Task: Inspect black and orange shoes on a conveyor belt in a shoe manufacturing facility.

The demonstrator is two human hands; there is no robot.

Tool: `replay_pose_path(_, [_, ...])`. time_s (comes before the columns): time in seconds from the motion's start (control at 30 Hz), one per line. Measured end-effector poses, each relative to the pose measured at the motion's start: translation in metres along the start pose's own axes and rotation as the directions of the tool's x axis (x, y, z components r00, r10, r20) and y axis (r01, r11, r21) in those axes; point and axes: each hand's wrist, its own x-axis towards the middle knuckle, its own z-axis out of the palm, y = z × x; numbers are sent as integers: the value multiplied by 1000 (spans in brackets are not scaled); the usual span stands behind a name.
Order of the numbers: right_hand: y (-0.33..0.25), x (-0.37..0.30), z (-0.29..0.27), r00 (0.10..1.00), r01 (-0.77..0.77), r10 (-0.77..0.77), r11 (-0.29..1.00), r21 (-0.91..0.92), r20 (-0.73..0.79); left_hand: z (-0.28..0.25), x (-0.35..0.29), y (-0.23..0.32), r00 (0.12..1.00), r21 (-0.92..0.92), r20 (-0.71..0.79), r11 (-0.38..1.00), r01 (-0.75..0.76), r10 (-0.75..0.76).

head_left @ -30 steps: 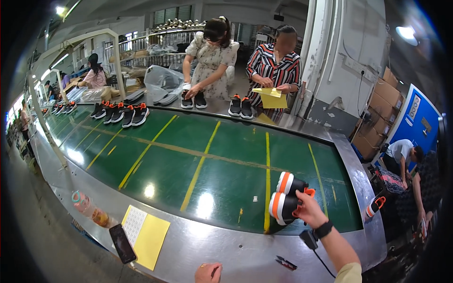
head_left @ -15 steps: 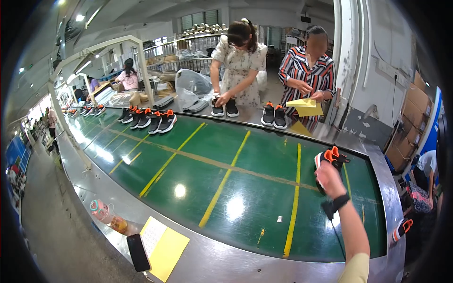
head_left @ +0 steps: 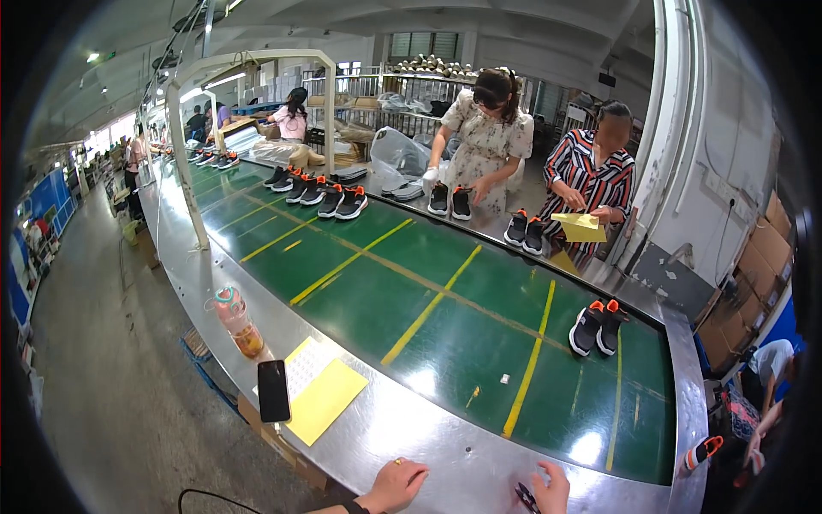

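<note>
2 black shoes with orange collars and white soles (head_left: 588,329) stand near the right end of the green belt (head_left: 462,343), toes personward, open belt reaching the steel rim (head_left: 479,467). Right hand (head_left: 552,490), fingers bent, is at slim black snips (head_left: 526,498), long axis running forward — grip unclear; left hand (head_left: 396,485) curls narrow — contents unclear.

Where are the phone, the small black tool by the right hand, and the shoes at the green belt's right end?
Phone (head_left: 274,391), head view: middle of its dark screen.
Small black tool (head_left: 525,496), head view: its upper part.
Shoes (head_left: 586,331), head view: left shoe's black upper.
</note>
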Motion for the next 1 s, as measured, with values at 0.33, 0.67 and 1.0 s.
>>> replay_pose_path(0.33, [25,-48,-2,981,-180,151,944,-277,-123,9,1,-5,1000,11,-1,1000,-11,11])
replay_pose_path(0.67, [11,-30,-8,970,-240,239,922,-302,-40,14,7,2,1000,-8,3,1000,-18,18])
replay_pose_path(1.0, [25,-31,-3,973,-228,216,945,-233,-77,17,7,4,999,-15,-30,1000,18,-19])
